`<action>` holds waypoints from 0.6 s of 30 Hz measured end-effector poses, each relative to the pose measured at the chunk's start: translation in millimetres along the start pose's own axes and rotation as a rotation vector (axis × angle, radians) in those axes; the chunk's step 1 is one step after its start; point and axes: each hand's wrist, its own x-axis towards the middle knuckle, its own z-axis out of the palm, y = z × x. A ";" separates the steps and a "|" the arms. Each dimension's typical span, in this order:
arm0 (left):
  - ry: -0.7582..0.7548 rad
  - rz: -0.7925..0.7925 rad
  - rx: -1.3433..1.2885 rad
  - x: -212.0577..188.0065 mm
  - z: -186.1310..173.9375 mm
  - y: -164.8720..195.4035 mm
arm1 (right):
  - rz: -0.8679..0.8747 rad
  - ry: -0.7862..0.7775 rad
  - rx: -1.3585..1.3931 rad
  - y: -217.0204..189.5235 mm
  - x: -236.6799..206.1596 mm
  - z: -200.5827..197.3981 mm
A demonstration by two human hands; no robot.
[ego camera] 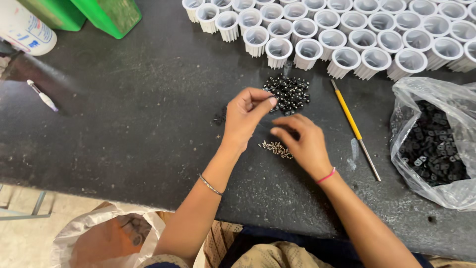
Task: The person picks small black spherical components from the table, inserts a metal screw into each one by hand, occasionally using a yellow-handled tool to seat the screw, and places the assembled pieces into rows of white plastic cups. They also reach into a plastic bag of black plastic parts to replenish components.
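Two bare hands meet over a dark worktable, left hand [244, 115] pinching fingertips together, right hand [303, 141] curled, grip contents unclear, with a pile of black beads [289, 93] just beyond them and small silver pieces [275, 148] beneath.

Place: a small assembly workshop, where parts are put together by hand at a bench.
Bench: a dark, speckled worktop [124, 129], scuffed and dusty, with bare floor below its near edge.
Stock in bulk: rows of identical white ribbed plastic housings [347, 30] standing close together at the far side.
Loose parts: a heap of small black beads [289, 93], a little pile of tiny metal screws [275, 148], and a clear plastic bag of black fittings [436, 149].
Tools: a yellow-handled screwdriver [354, 128] lying on the bench.
Containers: green plastic bins [106, 15] at the far left corner.
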 end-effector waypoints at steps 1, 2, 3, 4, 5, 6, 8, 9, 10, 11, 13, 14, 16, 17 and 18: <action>0.018 0.011 -0.027 0.7 -3.6 1.3 | -0.094 -0.038 -0.113 -5.6 -1.1 3.5; 0.025 0.001 -0.075 1.6 -6.6 2.9 | -0.148 -0.068 -0.116 -10.4 -0.8 7.1; 0.030 -0.009 -0.123 2.4 -9.3 4.6 | -0.201 -0.097 -0.119 -14.6 -0.4 10.7; 0.036 -0.020 -0.173 2.6 -11.4 6.1 | -0.253 -0.127 -0.123 -18.2 -0.7 13.9; 0.043 -0.023 -0.165 2.5 -11.9 6.9 | -0.262 -0.137 -0.150 -20.6 -1.7 16.3; 0.049 -0.026 -0.156 2.2 -12.3 7.8 | -0.270 -0.147 -0.176 -22.8 -3.0 18.7; 0.057 -0.033 -0.139 2.0 -13.1 8.8 | -0.284 -0.149 -0.224 -25.2 -4.5 23.4; 0.056 -0.036 -0.128 2.1 -12.0 9.1 | -0.290 -0.140 -0.245 -25.7 -4.8 24.7; 0.055 -0.039 -0.118 2.4 -11.0 9.1 | -0.296 -0.129 -0.266 -26.2 -5.3 25.6; 0.056 -0.034 -0.105 2.3 -10.0 9.0 | -0.306 -0.121 -0.275 -26.7 -5.8 26.6; 0.052 -0.019 -0.078 1.5 -5.9 8.2 | -0.326 -0.100 -0.296 -27.5 -6.6 25.7; 0.046 -0.019 -0.067 1.1 -3.9 8.1 | -0.331 -0.097 -0.269 -27.4 -7.4 23.0; 0.031 -0.019 -0.043 -0.2 -1.7 8.1 | -0.339 -0.087 -0.215 -26.7 -8.6 16.9; 0.025 -0.022 -0.036 0.0 -0.4 7.7 | -0.287 -0.077 -0.162 -25.4 -7.9 13.7; 0.022 -0.025 -0.030 0.4 1.5 7.0 | -0.236 -0.069 -0.111 -23.3 -6.7 9.8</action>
